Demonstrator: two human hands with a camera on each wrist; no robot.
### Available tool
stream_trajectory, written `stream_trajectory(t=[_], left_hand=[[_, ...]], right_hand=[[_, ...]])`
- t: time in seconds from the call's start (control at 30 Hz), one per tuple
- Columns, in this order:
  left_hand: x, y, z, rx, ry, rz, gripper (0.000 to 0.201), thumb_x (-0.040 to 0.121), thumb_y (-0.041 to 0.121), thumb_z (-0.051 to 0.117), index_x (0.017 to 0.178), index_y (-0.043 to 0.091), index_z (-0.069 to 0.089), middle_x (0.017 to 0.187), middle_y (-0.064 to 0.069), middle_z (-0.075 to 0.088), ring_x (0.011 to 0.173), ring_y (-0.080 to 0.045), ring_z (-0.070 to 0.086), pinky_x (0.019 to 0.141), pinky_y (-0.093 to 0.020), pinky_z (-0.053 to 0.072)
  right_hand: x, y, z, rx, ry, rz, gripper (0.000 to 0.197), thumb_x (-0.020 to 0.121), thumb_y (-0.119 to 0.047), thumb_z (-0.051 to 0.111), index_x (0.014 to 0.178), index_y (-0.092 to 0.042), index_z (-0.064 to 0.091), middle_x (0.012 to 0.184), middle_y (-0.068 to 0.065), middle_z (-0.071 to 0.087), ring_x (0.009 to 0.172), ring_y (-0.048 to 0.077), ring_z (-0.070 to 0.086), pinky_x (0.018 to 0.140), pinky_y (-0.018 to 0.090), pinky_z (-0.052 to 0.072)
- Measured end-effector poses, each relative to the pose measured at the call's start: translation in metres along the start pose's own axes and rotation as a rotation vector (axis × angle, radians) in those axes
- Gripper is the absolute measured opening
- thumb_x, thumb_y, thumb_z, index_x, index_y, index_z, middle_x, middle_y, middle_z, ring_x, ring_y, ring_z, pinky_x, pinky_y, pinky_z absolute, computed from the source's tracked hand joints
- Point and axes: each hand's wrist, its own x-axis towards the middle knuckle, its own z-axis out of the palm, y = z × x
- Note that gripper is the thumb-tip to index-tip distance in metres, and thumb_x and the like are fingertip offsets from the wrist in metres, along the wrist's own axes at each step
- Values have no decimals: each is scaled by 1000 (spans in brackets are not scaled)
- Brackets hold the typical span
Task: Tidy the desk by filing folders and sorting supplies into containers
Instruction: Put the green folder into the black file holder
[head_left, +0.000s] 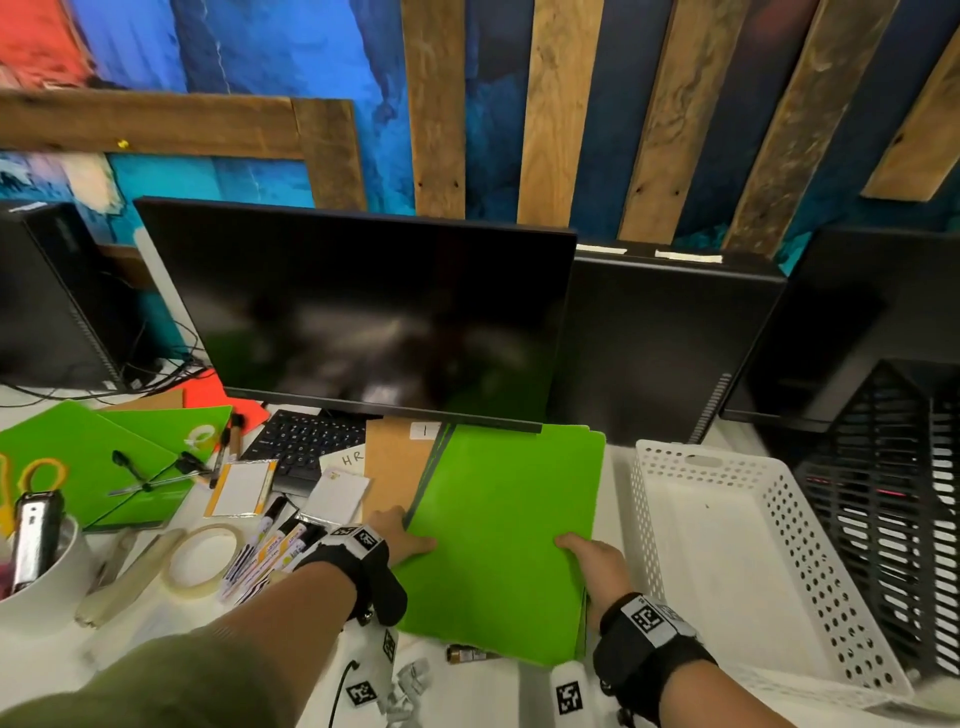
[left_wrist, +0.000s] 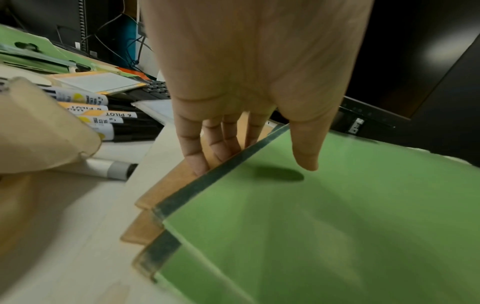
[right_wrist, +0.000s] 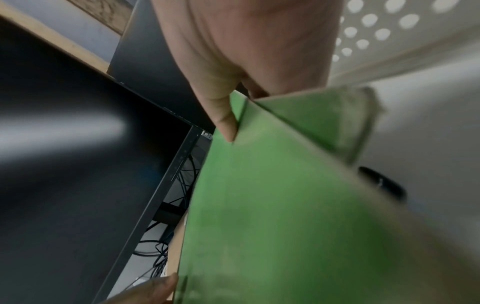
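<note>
A stack of green folders (head_left: 498, 530) is raised off the white desk in front of the monitor, tilted in the right wrist view (right_wrist: 272, 205). My left hand (head_left: 405, 532) holds its left edge. The fingers (left_wrist: 197, 162) are tucked under it against a brown folder (left_wrist: 166, 191), and the thumb sits just over the top. My right hand (head_left: 592, 561) pinches the right edge, thumb (right_wrist: 226, 127) on top and fingers hidden beneath. A brown folder (head_left: 395, 467) shows at the left of the green stack.
A white perforated basket (head_left: 644, 519) stands right of the folders, with a black mesh file rack (head_left: 883, 493) beyond it. The monitor (head_left: 363, 312) and keyboard (head_left: 306, 441) lie behind. Markers (head_left: 265, 551), a tape roll (head_left: 200, 561), note pads (head_left: 340, 499), more green folders (head_left: 88, 467) and a white cup (head_left: 47, 592) crowd the left.
</note>
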Motion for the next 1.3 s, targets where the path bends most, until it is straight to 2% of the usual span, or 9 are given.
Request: stream_trajectory(t=[0.13, 0.4, 0.57, 0.7, 0.8, 0.9, 1.03, 1.17, 1.3], left_hand=[[-5, 0, 3, 4, 3, 46, 67, 84, 54, 58, 131, 9, 41, 130, -13, 52, 115, -29, 54, 94, -34, 47], [-26, -7, 4, 41, -34, 84, 69, 84, 48, 61, 134, 6, 39, 134, -12, 49, 120, -28, 51, 96, -33, 44], [-42, -12, 3, -7, -41, 116, 62, 80, 42, 68, 121, 1, 45, 104, -9, 49, 90, -21, 45, 86, -35, 45], [-62, -13, 5, -100, -5, 157, 52, 76, 26, 76, 106, 4, 41, 101, -12, 43, 92, -22, 44, 76, -34, 40], [-75, -12, 7, -155, 48, 203, 70, 71, 16, 80, 123, -1, 37, 122, -18, 52, 112, -32, 52, 89, -38, 44], [-89, -10, 12, -245, 121, 321, 82, 64, 10, 83, 130, 3, 35, 129, -15, 52, 117, -31, 52, 94, -37, 44], [-105, -1, 17, -381, 146, 393, 60, 73, 14, 78, 121, 5, 43, 111, -5, 54, 103, -24, 54, 84, -29, 44], [-119, 4, 20, -624, 86, 507, 50, 76, 13, 74, 119, 9, 48, 126, -11, 58, 118, -29, 54, 101, -47, 44], [-140, 12, 31, -589, 139, 578, 40, 84, 11, 67, 121, 8, 53, 117, -3, 63, 109, -24, 59, 94, -35, 47]], right_hand=[[-15, -2, 1, 20, 33, -76, 5, 83, -13, 63, 86, -9, 61, 96, 17, 68, 93, 35, 65, 90, 48, 51], [-53, 11, -5, 0, 131, -140, 19, 83, 0, 56, 102, -4, 56, 94, 19, 66, 84, 32, 64, 71, 37, 50], [-83, 17, -5, 3, 160, -219, 33, 66, -5, 63, 99, 1, 61, 89, 18, 68, 77, 28, 64, 67, 34, 52], [-106, 24, -12, -23, 146, -275, 38, 61, -7, 63, 99, -6, 62, 88, 13, 68, 77, 24, 65, 66, 30, 56], [-113, 30, -22, -70, 143, -338, 56, 51, -10, 59, 107, -5, 64, 95, 13, 71, 86, 28, 68, 78, 43, 57], [-123, 28, -32, -65, 205, -373, 48, 61, 0, 62, 107, -7, 52, 97, 15, 65, 87, 31, 65, 79, 49, 56], [-140, 15, -49, -29, 255, -426, 48, 77, 18, 53, 110, -14, 40, 98, 13, 58, 88, 30, 60, 82, 46, 53], [-151, 11, -69, -45, 287, -503, 34, 82, 13, 54, 103, -11, 43, 106, 15, 60, 95, 31, 60, 86, 48, 51], [-160, 9, -86, 24, 260, -568, 38, 83, 17, 51, 109, -10, 44, 108, 9, 59, 105, 26, 56, 96, 43, 44]])
